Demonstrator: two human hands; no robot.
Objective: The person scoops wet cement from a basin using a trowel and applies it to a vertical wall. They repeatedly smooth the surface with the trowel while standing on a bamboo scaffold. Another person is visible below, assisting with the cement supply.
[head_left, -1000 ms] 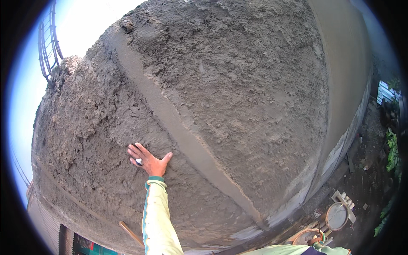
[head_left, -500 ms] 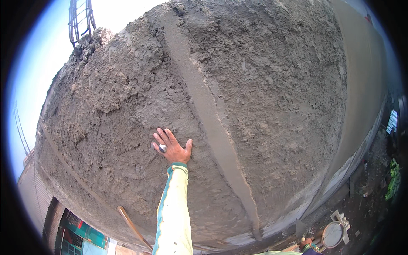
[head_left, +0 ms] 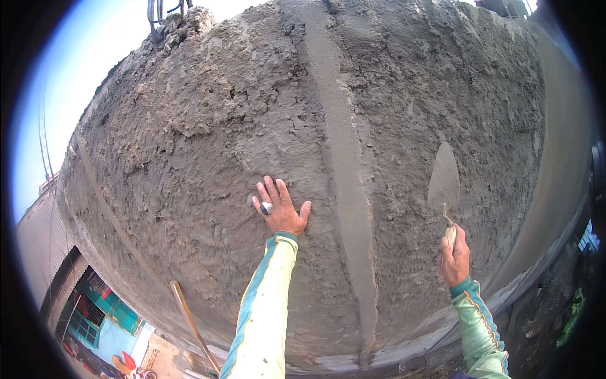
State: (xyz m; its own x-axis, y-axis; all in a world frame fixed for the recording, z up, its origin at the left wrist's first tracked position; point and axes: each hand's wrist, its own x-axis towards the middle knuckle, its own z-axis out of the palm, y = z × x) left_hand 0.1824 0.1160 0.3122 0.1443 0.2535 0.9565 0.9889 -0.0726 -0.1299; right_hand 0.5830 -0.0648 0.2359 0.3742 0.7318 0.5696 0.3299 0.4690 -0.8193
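Observation:
My left hand (head_left: pixel 285 213) lies open against a rough grey mortar-coated wall (head_left: pixel 208 170), fingers spread and pointing up, with a large ring on one finger. To its right runs a smoother vertical mortar strip (head_left: pixel 346 164). Farther right, my right hand (head_left: pixel 456 259) is closed around the wooden handle of a pointed trowel (head_left: pixel 445 177). The trowel's blade points upward in front of the rough wall; whether it touches the surface I cannot tell.
A wooden pole (head_left: pixel 189 319) leans at the lower left. Beyond it stands a building with a teal window (head_left: pixel 88 325). Steel rebar (head_left: pixel 154 14) sticks up at the wall's top left. A smooth band of plaster (head_left: pixel 562 145) edges the wall's right side, near green leaves (head_left: pixel 573 316).
My right hand has come into view from the lower right with the trowel. My left hand keeps its flat pose on the wall while the view has shifted.

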